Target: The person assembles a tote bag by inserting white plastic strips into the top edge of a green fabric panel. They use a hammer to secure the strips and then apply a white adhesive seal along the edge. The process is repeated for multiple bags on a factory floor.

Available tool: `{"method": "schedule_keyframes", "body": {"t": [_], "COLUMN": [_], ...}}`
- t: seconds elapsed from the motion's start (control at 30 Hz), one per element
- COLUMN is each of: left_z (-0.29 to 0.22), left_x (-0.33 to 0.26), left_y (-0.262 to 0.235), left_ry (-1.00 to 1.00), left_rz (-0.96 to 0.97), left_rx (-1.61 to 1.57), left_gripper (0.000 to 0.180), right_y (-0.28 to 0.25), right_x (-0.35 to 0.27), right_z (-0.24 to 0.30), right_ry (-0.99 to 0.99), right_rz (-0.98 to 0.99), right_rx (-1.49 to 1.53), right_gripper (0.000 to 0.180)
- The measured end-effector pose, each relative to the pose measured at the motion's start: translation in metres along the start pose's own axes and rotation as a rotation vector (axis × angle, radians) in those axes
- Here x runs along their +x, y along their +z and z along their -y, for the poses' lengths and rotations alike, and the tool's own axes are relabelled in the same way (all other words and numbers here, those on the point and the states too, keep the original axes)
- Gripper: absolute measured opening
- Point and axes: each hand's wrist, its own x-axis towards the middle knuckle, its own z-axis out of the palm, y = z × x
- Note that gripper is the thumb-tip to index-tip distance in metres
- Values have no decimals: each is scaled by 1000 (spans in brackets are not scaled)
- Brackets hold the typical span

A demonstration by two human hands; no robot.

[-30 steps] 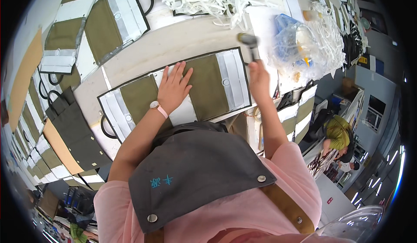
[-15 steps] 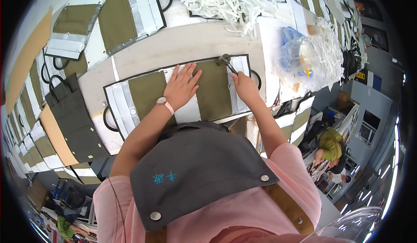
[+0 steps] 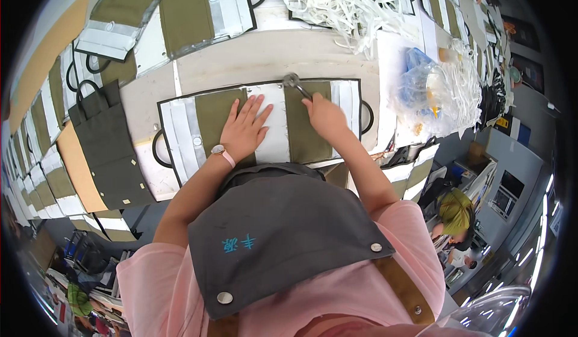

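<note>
An unfolded bag panel [image 3: 271, 146] lies before me, with olive and white sections, dark edging and a black loop handle at each end. My left hand [image 3: 243, 127] rests flat on it with spread fingers, over the left olive section and the edge of the white middle strip. Closed around a handle, my right hand [image 3: 327, 118] holds a small hand roller [image 3: 292, 80]. The roller's round metal head is at the panel's far edge, near where the white strip meets the right olive section. Whether the head touches the panel, I cannot tell.
A dark bag [image 3: 114, 150] lies to the left beside tan board [image 3: 81, 177]. More olive-and-white panels [image 3: 186, 15] lie beyond. Heaped white strips [image 3: 343, 6] stand at the back, and a clear plastic bag [image 3: 430, 93] at right. A person in green [image 3: 454, 216] is farther right.
My right hand has moved the roller leftward along the panel's far edge, off the right white end section. My left hand has slid left on the panel. The whole view has shifted slightly.
</note>
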Motion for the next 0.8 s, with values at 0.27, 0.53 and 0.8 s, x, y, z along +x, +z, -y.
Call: {"method": "schedule_keyframes", "body": {"t": [0.27,0.53,0.8], "left_z": [3,46,47], "left_x": [-2,-40,-46], "left_y": [-1,-21,-20], "left_ry": [5,-161,-217], "left_rz": [-32,-4,-73], "left_rx": [-4,65,112], "left_gripper": [57,60,58], "right_y": [-39,-15,59], "right_x": [-6,-5,7], "right_z": [26,9,80], "right_ry": [65,24,-68], "right_rz": [-71,-26,87], "right_rx": [258,77,-42], "right_gripper": [45,42,37]}}
